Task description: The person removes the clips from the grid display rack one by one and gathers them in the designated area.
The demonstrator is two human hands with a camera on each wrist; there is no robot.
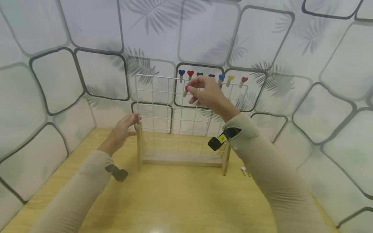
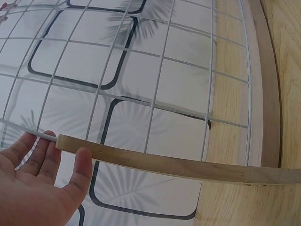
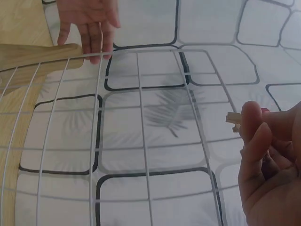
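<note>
The small wooden clothespin with a pinkish-red heart (image 1: 185, 93) is in the right hand (image 1: 207, 93), pinched at the heart between thumb and fingers. We place it a little below the top wire of the white wire grid (image 1: 179, 120), its wooden end angled downward in the head view. We cannot tell whether it touches the wire.

The left hand (image 1: 123, 127) is spread, fingers extended. We note its fingertips against the grid's side wire, with the thumb at the top of the light wooden left upright (image 1: 139, 145). A light wooden right upright (image 1: 225, 158) and a pale wooden base bar (image 1: 182, 161) complete the stand.

Along the top wire we count seven heart clothespins: dark blue (image 1: 181, 73), red, green, a dark one partly hidden by the right hand, blue, yellow (image 1: 231, 78) and red (image 1: 244, 80). The last stands near the grid's right corner.

On the light wooden table (image 1: 175, 200), right of the stand, we record small pale clips (image 1: 243, 171) beside the right sleeve (image 1: 268, 171). Behind stands a white patterned backdrop (image 1: 208, 35) with dark rounded outlines and grey leaf prints.
</note>
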